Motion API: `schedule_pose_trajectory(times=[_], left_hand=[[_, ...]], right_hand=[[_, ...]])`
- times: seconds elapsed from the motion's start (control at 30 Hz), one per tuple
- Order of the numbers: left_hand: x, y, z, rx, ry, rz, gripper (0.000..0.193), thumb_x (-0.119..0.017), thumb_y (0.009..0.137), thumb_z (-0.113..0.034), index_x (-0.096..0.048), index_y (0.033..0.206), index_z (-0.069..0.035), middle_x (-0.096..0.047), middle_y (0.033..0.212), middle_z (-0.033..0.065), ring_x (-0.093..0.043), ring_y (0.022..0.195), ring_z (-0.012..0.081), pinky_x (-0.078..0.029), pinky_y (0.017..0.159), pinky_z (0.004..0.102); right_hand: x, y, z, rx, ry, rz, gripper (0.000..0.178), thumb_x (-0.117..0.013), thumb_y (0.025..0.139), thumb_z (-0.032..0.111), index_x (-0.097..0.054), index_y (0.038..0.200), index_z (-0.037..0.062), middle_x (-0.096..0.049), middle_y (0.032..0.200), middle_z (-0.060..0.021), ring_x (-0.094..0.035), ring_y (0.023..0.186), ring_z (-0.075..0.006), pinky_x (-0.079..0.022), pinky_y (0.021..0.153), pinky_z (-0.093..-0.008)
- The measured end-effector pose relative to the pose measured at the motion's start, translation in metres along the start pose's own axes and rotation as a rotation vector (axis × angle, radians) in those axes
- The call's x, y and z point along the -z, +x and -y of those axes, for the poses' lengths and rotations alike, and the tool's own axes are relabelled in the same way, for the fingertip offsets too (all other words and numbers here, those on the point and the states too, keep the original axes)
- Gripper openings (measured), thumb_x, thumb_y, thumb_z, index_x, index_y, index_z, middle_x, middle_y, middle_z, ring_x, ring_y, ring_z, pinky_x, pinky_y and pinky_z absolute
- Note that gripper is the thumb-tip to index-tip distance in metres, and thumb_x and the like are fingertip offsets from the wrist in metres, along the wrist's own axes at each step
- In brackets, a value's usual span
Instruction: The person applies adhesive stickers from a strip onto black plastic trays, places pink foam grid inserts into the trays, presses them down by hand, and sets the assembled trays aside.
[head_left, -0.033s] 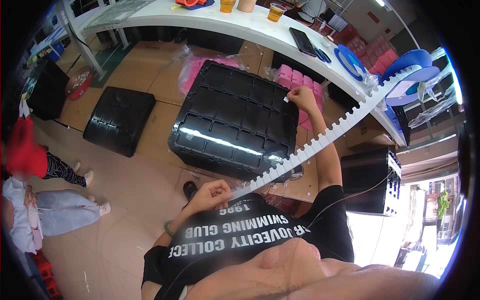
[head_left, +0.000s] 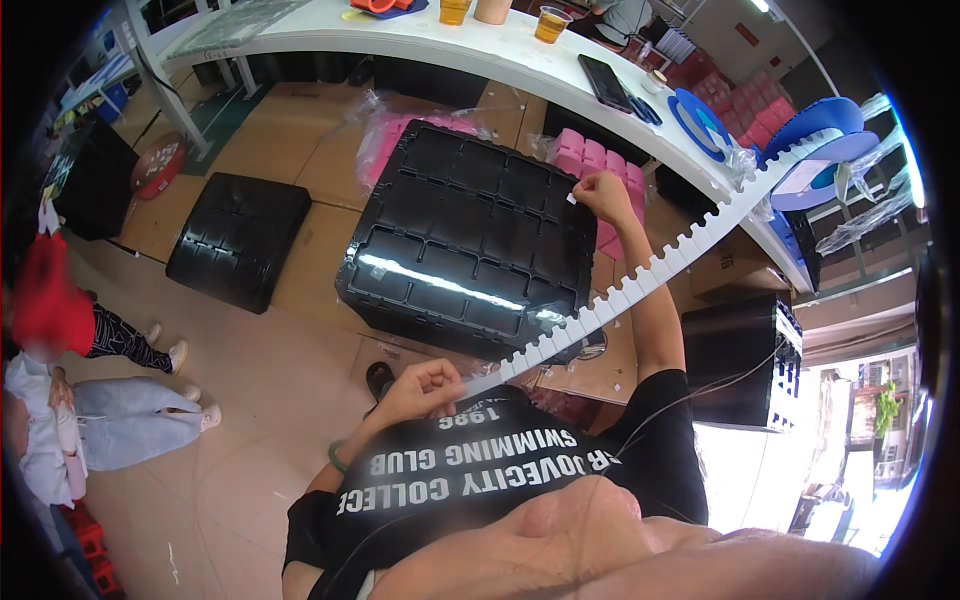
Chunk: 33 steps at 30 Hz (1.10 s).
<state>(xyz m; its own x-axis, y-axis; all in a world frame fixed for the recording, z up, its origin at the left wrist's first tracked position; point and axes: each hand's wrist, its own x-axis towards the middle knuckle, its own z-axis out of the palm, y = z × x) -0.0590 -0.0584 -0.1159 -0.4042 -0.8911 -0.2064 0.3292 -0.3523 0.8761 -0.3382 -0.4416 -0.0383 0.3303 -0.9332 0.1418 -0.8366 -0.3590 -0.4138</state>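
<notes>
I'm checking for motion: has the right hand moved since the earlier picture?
No; against the white table, the right hand shows no visible shift.

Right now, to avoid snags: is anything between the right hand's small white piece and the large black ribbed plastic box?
Nothing visible: the right hand holds the small white piece by the black box, contact unclear; the pale notched strip crosses the forearm instead.
</notes>
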Motion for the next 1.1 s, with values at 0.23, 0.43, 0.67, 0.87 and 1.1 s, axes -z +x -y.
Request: schedule_pose_trajectory(times=[0.23, 0.43, 0.67, 0.87, 1.1], left_hand=[[0.000, 0.001, 0.000, -0.001, 0.014, 0.000, 0.014, -0.065, 0.096, -0.019, -0.057, 0.094, -0.007, -0.065, 0.069, 0.0002, -0.051, 0.053, 0.0018, -0.037, 0.049, 0.0162], [0.004, 0.001, -0.003, -0.008, -0.020, 0.014, 0.014, -0.065, 0.095, -0.019, -0.057, 0.095, -0.007, -0.065, 0.069, 0.0005, -0.052, 0.053, 0.0017, -0.038, 0.048, 0.0162], [0.010, 0.004, -0.007, 0.035, -0.018, 0.043, 0.016, -0.064, 0.096, -0.020, -0.061, 0.103, -0.007, -0.065, 0.069, 0.0002, -0.054, 0.053, 0.0023, -0.039, 0.047, 0.0162], [0.018, 0.004, -0.018, 0.093, 0.116, 0.052, 0.022, -0.063, 0.096, -0.026, -0.071, 0.108, -0.008, -0.062, 0.064, -0.0014, -0.055, 0.052, 0.0027, -0.039, 0.045, 0.0162], [0.031, 0.010, -0.021, 0.063, 0.034, 0.032, 0.024, -0.062, 0.097, -0.030, -0.072, 0.098, -0.008, -0.059, 0.059, -0.0024, -0.051, 0.047, 0.0028, -0.036, 0.043, 0.0167]], right_hand=[[0.006, 0.005, -0.009, 0.046, 0.121, 0.094, 0.020, -0.072, 0.070, 0.020, -0.074, 0.076, 0.0017, -0.067, 0.064, -0.0111, -0.065, 0.061, -0.0175, -0.050, 0.061, -0.0314], [0.003, 0.000, -0.006, 0.000, 0.242, 0.095, 0.019, -0.074, 0.072, 0.020, -0.075, 0.077, 0.0019, -0.067, 0.064, -0.0066, -0.061, 0.060, -0.0130, -0.048, 0.060, -0.0292], [0.007, -0.030, -0.017, -0.028, 0.396, 0.006, 0.014, -0.070, 0.083, 0.011, -0.073, 0.090, -0.0007, -0.068, 0.077, -0.0007, -0.058, 0.069, -0.0063, -0.046, 0.066, -0.0221], [0.025, -0.134, -0.002, -0.030, 0.613, -0.190, 0.010, -0.067, 0.087, 0.010, -0.064, 0.094, 0.0031, -0.061, 0.078, 0.0010, -0.055, 0.068, -0.0046, -0.045, 0.061, -0.0216], [0.065, -0.335, -0.010, -0.565, -0.335, 0.183, 0.015, -0.066, 0.084, 0.006, -0.070, 0.096, -0.0014, -0.070, 0.084, -0.0028, -0.060, 0.073, -0.0066, -0.046, 0.067, -0.0218]])
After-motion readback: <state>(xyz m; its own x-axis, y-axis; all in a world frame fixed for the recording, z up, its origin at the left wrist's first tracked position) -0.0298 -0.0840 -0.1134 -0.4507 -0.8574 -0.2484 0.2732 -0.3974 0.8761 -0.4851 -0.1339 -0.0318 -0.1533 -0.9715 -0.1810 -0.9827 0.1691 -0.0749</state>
